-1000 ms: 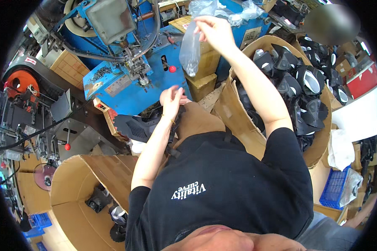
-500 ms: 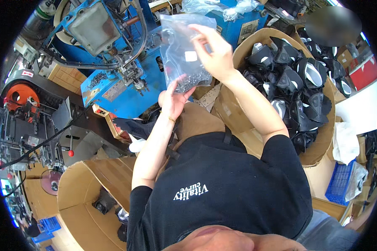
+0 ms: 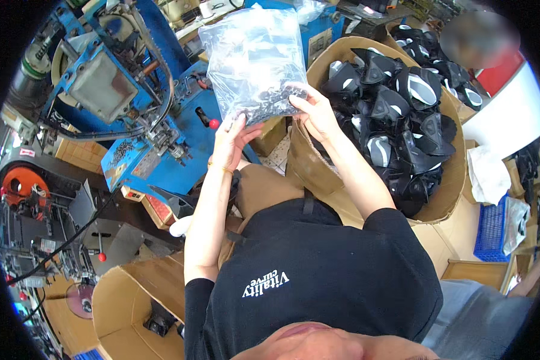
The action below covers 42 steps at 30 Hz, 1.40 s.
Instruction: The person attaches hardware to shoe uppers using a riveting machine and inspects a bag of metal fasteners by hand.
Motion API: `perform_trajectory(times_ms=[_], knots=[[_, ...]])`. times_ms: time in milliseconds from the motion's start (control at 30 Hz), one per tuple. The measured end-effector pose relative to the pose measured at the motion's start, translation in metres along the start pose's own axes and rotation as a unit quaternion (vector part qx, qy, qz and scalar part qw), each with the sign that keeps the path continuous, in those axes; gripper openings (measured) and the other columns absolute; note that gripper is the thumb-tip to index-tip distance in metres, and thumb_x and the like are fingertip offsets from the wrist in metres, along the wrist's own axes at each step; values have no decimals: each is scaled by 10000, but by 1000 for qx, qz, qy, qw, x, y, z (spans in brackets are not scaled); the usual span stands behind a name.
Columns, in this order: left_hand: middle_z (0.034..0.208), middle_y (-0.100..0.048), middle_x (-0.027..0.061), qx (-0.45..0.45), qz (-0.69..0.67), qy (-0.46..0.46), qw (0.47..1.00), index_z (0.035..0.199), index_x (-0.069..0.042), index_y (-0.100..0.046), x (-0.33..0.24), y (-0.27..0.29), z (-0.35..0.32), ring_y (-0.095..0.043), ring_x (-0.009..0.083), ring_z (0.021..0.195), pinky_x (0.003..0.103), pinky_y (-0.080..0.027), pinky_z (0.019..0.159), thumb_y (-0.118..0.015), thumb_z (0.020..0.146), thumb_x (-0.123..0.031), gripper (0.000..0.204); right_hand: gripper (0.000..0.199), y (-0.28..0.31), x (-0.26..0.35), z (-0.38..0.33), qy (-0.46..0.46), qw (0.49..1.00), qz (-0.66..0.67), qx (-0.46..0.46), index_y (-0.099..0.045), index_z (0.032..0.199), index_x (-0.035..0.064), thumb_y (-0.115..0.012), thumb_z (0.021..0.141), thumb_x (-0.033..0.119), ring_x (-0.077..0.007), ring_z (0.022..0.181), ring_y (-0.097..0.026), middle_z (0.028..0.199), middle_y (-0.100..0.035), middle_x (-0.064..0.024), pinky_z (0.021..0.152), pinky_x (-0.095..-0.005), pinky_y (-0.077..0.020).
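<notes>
Between my two hands I hold up a clear plastic bag (image 3: 252,54) with many small dark metal pieces gathered at its lower end. My left hand (image 3: 234,141) grips the bag's lower left corner, thumb on the near face. On the lower right side, my right hand (image 3: 315,113) pinches the bag, with its thumb over the pieces. To the left of the bag stands a blue machine (image 3: 162,171) with a metal head, and a pile of small dark pieces (image 3: 123,150) lies on its blue plate.
At my right a large cardboard box (image 3: 456,186) is heaped with black and white padded items (image 3: 396,114). Another cardboard box (image 3: 117,300) stands at lower left. A blue plastic basket (image 3: 492,231) sits at far right. Further machinery (image 3: 42,222) fills the left side.
My right hand has come down from the bag's upper part to its lower right side and now grips it. The bag is spread flatter, and the view has shifted.
</notes>
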<state>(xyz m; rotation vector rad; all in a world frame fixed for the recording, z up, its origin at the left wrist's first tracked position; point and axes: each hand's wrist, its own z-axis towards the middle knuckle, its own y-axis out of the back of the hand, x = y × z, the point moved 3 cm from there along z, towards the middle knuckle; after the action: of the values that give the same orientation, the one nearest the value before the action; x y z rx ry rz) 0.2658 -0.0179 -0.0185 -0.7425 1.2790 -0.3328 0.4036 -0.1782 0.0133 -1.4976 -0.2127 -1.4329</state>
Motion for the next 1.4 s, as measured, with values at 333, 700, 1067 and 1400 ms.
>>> perform_trajectory(times_ms=[333, 700, 1067, 1400], knots=[[1222, -590, 168, -150, 897, 158, 384, 1315, -65, -494, -18, 56, -53, -490, 344, 1224, 616, -283, 1012, -751, 689, -543, 828, 337, -4, 34, 4, 153, 987, 20, 36, -555, 1208, -26, -551, 874, -73, -204, 1136, -556, 1204, -601, -141, 1006, -339, -430], [969, -592, 155, -107, 843, 91, 520, 1137, 10, -582, 2, 95, -122, -607, 355, 898, 426, -494, 800, -821, 654, -413, 685, 337, 12, 38, 17, 167, 984, 65, -3, -592, 1140, -29, -570, 805, -55, -247, 1098, -576, 1169, -617, -157, 973, -374, -453], [1274, -548, 227, -20, 572, -10, 820, 1464, -52, -301, 12, 92, -133, -542, 280, 1172, 349, -432, 953, -606, 838, -121, 699, 390, -17, -85, -41, -98, 967, -34, 232, -631, 1123, -4, -576, 739, -48, -160, 1103, -556, 1150, -637, -92, 945, -311, -439], [998, -663, 235, -72, 663, -53, 744, 1076, 59, -611, 14, 74, -148, -655, 332, 923, 379, -481, 799, -536, 958, -136, 240, 866, 111, 35, -25, 272, 800, -435, -311, -126, 1496, 50, -662, 816, 68, -302, 1279, -414, 1463, -298, -178, 1063, -422, -353]])
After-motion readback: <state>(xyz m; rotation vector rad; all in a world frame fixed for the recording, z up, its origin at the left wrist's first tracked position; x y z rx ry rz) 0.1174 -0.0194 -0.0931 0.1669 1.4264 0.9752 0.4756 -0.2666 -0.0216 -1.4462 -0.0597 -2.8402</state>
